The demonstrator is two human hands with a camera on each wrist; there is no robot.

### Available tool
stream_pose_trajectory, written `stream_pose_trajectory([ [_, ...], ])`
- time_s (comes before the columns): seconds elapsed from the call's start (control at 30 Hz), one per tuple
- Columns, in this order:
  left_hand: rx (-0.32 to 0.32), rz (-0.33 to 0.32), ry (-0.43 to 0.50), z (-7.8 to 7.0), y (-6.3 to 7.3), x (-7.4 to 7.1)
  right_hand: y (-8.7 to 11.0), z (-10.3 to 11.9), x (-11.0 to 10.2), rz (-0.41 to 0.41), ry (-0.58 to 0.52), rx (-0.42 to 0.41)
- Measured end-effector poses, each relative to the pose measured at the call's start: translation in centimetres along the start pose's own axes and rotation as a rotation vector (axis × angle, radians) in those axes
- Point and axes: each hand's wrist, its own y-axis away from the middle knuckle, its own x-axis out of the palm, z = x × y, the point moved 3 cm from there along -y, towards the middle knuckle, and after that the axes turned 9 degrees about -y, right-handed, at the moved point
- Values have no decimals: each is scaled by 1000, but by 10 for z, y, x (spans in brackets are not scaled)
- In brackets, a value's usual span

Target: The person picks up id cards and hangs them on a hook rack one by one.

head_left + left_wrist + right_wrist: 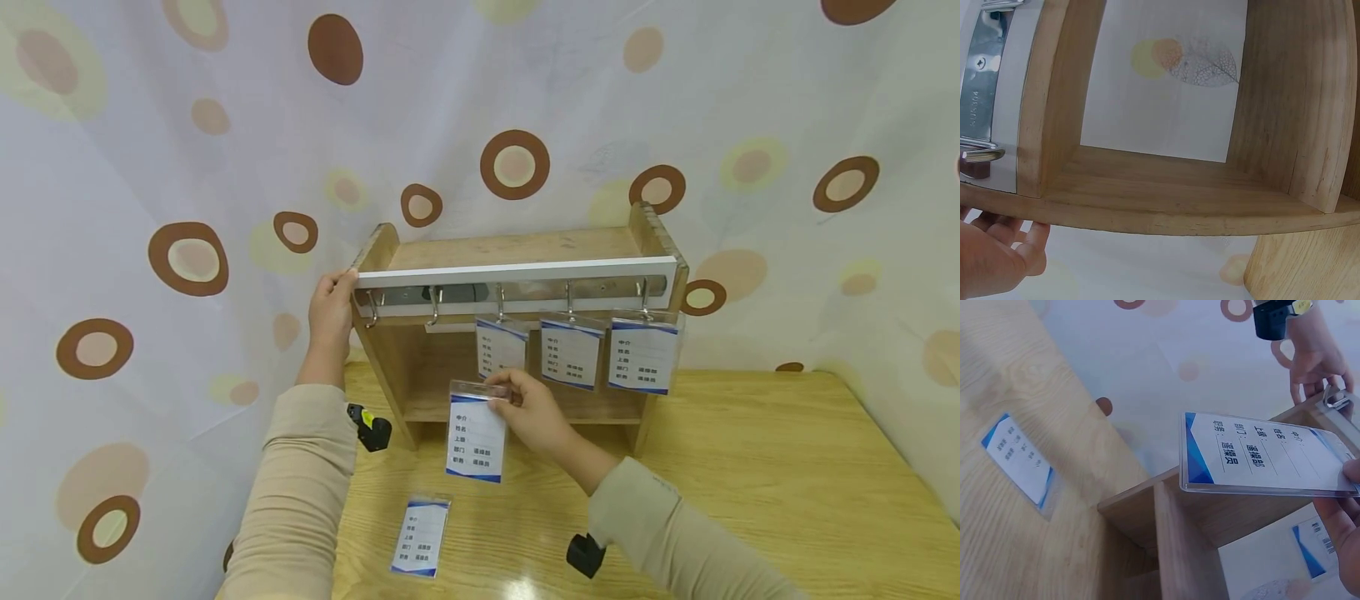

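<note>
Desk [795, 475] and patterned wall covering [450, 92] surround the work in the head view, and an open wooden shelf [517, 247] stands on the desk. Along its front top edge runs a white strip [465, 273] carrying a metal hook rail [465, 293]. Three badges [643, 358] hang side by side from the three hooks toward the right; the innermost has its lower part covered by the fingers of the right hand [536, 417]. One more badge lies flat on the desk, nearer the person, beside the left sleeve [300, 467]. A black device sits at each wrist. The right arm reaches in from the lower right, its grip closed in a pinch at the upper right corner of the held badge [474, 442], which faces the person in front of the shelf, below the rail. The left arm stretches forward, and the left hand [332, 312] grips the shelf's upper left corner.

In the left wrist view, side panel and rail end fill much of the space, a screw showing in the plate; the left hand's fingers are bent against the panel's outer edge.

In the right wrist view, the held badge spans the middle, thumb on its end, partly blocking the shelf behind; another badge shows below, partly hidden.
</note>
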Motion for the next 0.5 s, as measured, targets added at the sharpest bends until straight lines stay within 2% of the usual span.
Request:
stream_pose_trajectory([
  [0.23, -4, 11, -5, 1, 0, 1, -6, 15, 1, 30, 11, -65],
  [0.5, 4, -1, -14, 0, 0, 0, -12, 28, 7, 37, 35, -90],
])
